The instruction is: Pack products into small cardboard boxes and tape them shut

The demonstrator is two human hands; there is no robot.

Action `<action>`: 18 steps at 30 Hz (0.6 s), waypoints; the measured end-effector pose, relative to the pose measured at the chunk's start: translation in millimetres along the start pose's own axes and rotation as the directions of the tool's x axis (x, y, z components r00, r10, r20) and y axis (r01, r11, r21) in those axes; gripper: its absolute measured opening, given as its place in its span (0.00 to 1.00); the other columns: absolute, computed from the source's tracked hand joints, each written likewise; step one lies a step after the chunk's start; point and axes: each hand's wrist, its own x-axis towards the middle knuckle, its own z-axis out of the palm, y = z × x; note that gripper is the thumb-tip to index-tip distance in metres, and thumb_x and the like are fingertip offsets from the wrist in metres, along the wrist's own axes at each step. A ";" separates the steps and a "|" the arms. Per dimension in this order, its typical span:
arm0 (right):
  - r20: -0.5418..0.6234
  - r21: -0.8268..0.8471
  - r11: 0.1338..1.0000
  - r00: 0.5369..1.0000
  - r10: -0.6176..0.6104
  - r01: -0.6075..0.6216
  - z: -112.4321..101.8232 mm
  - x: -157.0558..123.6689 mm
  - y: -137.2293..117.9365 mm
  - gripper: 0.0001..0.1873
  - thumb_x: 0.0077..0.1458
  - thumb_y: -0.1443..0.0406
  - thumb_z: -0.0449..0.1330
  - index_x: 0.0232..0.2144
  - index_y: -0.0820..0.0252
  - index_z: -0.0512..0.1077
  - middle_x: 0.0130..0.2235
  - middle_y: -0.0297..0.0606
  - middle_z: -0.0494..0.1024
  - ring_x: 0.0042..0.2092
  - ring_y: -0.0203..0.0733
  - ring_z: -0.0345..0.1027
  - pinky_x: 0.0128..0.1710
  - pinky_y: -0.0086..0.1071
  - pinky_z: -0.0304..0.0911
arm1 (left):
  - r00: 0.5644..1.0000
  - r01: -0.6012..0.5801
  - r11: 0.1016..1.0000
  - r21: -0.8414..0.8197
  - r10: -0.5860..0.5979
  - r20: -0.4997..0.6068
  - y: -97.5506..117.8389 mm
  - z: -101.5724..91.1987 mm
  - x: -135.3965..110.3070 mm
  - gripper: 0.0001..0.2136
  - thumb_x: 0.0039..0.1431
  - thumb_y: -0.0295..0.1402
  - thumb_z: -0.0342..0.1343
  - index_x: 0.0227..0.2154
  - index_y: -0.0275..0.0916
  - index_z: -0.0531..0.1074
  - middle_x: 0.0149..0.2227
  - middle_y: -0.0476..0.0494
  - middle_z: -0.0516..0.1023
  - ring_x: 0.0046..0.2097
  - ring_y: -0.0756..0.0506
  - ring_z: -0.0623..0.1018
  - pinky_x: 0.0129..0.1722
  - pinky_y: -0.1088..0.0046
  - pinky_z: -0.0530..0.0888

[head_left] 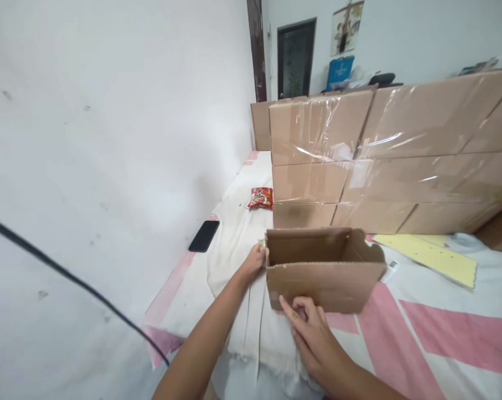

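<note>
An open cardboard box point(326, 286) with a long, narrow mouth stands on the cloth in front of me. My left hand point(256, 260) is at the box's left end, its fingers closed. A small yellowish thing point(261, 243) shows at those fingertips, too small to name. Low on the box's front wall, my right hand point(311, 328) has its index finger stretched out against the cardboard. Its other fingers are partly bent, and nothing shows in them. Shadow hides the bottom inside the box.
Stacked, taped cartons point(317, 133) form a wall behind the box. A red snack packet point(261, 198) lies by them, with a black phone point(204, 236) further left. Yellow card point(430, 256) and a roll of clear tape point(467, 241) lie right. A black cable point(75, 280) crosses the left side.
</note>
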 end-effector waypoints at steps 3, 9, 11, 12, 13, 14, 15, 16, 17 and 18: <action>0.006 -0.046 0.999 1.000 -0.016 0.016 -1.9 0.0 10.3 0.37 0.64 0.72 0.49 0.73 0.43 0.55 0.57 0.49 0.71 0.53 0.54 0.69 0.54 0.53 0.68 | 1.000 -0.015 0.985 0.170 0.019 -0.022 6.0 -5.6 27.0 0.14 0.68 0.42 0.58 0.48 0.39 0.76 0.52 0.42 0.78 0.49 0.42 0.79 0.49 0.60 0.79; 0.105 -0.003 0.996 0.990 -0.092 0.093 -3.8 15.1 21.4 0.29 0.64 0.71 0.49 0.64 0.48 0.71 0.51 0.43 0.81 0.52 0.52 0.74 0.60 0.51 0.65 | 0.944 0.026 0.880 0.473 0.134 -0.301 28.4 -83.7 93.3 0.17 0.68 0.40 0.59 0.54 0.38 0.73 0.55 0.38 0.76 0.52 0.42 0.78 0.52 0.55 0.78; 0.118 0.028 0.995 0.989 -0.093 0.091 -0.7 16.9 26.4 0.29 0.63 0.71 0.50 0.62 0.48 0.73 0.48 0.42 0.83 0.50 0.50 0.76 0.57 0.47 0.66 | 0.921 0.057 0.839 0.541 0.165 -0.354 31.4 -102.4 121.0 0.16 0.68 0.40 0.59 0.53 0.39 0.73 0.55 0.38 0.76 0.52 0.42 0.78 0.52 0.56 0.78; 0.126 0.032 0.995 0.987 -0.099 0.096 2.7 17.1 30.3 0.28 0.62 0.71 0.51 0.61 0.48 0.74 0.47 0.41 0.83 0.49 0.50 0.76 0.55 0.44 0.67 | 0.914 0.064 0.822 0.566 0.179 -0.363 31.4 -108.0 134.8 0.16 0.68 0.40 0.59 0.53 0.39 0.73 0.55 0.39 0.76 0.52 0.42 0.78 0.51 0.56 0.78; 0.139 0.026 0.994 0.984 -0.110 0.107 7.5 16.8 35.1 0.28 0.61 0.71 0.52 0.60 0.48 0.74 0.46 0.40 0.83 0.48 0.49 0.76 0.54 0.43 0.68 | 0.910 0.066 0.808 0.585 0.192 -0.367 30.7 -111.3 148.2 0.16 0.68 0.40 0.59 0.53 0.39 0.73 0.54 0.39 0.76 0.51 0.42 0.78 0.51 0.56 0.79; 0.149 0.013 0.993 0.981 -0.121 0.120 13.8 16.2 40.9 0.28 0.59 0.71 0.53 0.60 0.49 0.74 0.45 0.40 0.83 0.47 0.49 0.76 0.52 0.41 0.68 | 0.907 0.063 0.798 0.600 0.205 -0.368 29.4 -112.6 160.7 0.15 0.68 0.40 0.59 0.53 0.39 0.73 0.54 0.39 0.76 0.51 0.42 0.78 0.51 0.57 0.79; 0.148 -0.007 0.991 0.980 -0.134 0.137 21.3 15.2 47.3 0.28 0.58 0.71 0.54 0.59 0.50 0.74 0.44 0.40 0.84 0.45 0.49 0.76 0.51 0.41 0.68 | 0.904 0.057 0.790 0.610 0.219 -0.368 27.8 -112.4 172.1 0.15 0.67 0.40 0.59 0.53 0.39 0.73 0.54 0.39 0.76 0.51 0.42 0.79 0.51 0.58 0.79; 0.139 -0.029 0.988 0.979 -0.149 0.154 29.5 13.9 53.8 0.28 0.57 0.71 0.55 0.58 0.50 0.74 0.42 0.39 0.84 0.44 0.49 0.75 0.50 0.40 0.68 | 0.899 0.048 0.786 0.616 0.235 -0.369 26.3 -111.3 181.9 0.16 0.67 0.40 0.59 0.53 0.39 0.73 0.54 0.39 0.76 0.51 0.42 0.79 0.50 0.58 0.79; 0.124 -0.049 0.985 0.979 -0.160 0.167 37.5 12.6 59.9 0.28 0.55 0.71 0.56 0.57 0.50 0.75 0.41 0.39 0.84 0.43 0.49 0.75 0.50 0.40 0.68 | 0.893 0.036 0.784 0.619 0.253 -0.373 24.9 -109.7 189.8 0.16 0.67 0.40 0.60 0.53 0.40 0.73 0.54 0.40 0.76 0.51 0.42 0.79 0.50 0.58 0.79; 0.109 -0.062 0.983 0.980 -0.167 0.175 44.6 11.4 64.8 0.27 0.55 0.71 0.57 0.56 0.50 0.75 0.40 0.38 0.84 0.42 0.48 0.75 0.49 0.40 0.68 | 0.884 0.023 0.784 0.621 0.275 -0.379 23.9 -108.1 195.5 0.16 0.67 0.40 0.60 0.53 0.40 0.73 0.54 0.40 0.76 0.52 0.42 0.79 0.50 0.58 0.79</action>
